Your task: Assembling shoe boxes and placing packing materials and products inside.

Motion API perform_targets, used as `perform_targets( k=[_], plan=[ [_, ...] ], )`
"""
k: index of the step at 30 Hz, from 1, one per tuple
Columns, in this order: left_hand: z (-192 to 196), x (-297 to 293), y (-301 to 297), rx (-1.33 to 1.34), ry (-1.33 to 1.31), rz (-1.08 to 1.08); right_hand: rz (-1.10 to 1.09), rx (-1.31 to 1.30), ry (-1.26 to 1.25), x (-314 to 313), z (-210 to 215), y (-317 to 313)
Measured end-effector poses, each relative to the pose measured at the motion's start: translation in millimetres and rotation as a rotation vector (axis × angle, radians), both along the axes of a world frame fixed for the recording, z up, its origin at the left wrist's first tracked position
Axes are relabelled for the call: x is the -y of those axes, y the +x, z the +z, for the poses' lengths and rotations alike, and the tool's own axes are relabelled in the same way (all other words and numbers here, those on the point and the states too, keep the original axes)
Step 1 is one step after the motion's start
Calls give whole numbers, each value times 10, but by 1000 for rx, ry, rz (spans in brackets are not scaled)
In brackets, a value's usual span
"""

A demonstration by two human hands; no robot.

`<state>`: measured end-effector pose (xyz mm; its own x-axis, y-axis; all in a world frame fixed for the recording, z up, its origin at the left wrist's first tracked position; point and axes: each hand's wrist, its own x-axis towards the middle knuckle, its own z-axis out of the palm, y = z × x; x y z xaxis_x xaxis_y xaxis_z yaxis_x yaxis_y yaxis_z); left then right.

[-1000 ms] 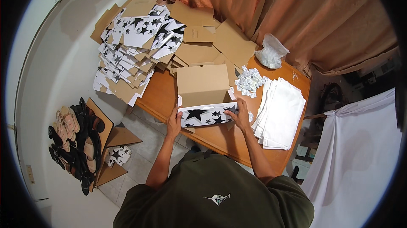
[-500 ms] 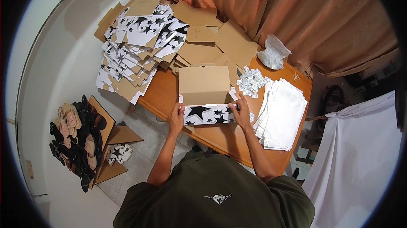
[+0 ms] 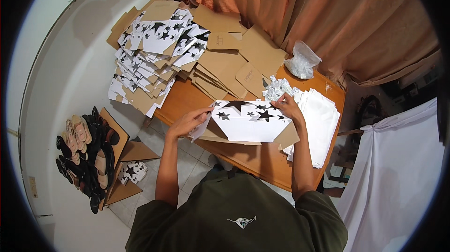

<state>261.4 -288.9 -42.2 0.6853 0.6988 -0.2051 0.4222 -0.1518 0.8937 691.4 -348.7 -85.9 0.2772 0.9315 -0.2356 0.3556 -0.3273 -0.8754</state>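
A partly folded cardboard box (image 3: 248, 124), white with black stars, is over the near edge of the wooden table. Its long white panel faces me, and end flaps stick out at both sides, the right one showing brown. My left hand (image 3: 191, 121) grips the box at its left end, fingers along the upper corner by the white flap. At the far right corner, my right hand (image 3: 289, 107) pinches the starred edge between thumb and fingers. The inside of the box is hidden from this angle.
Flat starred cardboard blanks (image 3: 145, 55) are heaped at the far left, beside plain brown ones (image 3: 227, 67). Small packets (image 3: 280, 88), a clear plastic bag (image 3: 302, 62) and white paper sheets (image 3: 318, 120) lie at right. Shoes (image 3: 89, 146) sit on a board at lower left.
The box has turned over: its brown raised panel has gone from view and a white panel with spread flaps now faces me. My hands have moved farther apart.
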Motion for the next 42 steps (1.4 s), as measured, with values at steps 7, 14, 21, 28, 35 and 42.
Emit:
perform_targets(
  k=[7, 14, 21, 28, 35, 42],
  plan=[
    [-543, 150, -652, 261, -369, 355, 12, -103, -230, 89, -440, 289],
    [-714, 436, 140, 612, -482, 484, 18, -240, -242, 319, -425, -323],
    [-379, 355, 747, 433, -291, 632, 61, -474, -559, 646, -226, -1106],
    [84, 216, 726, 376, -317, 530, 115, -259, -239, 660, 12, -1209],
    [-517, 121, 748, 376, -489, 510, 10, -242, -108, 614, -140, -1353],
    [-1129, 273, 731, -198, 127, 479, 154, -152, 7, 570, -767, -1423]
  ],
)
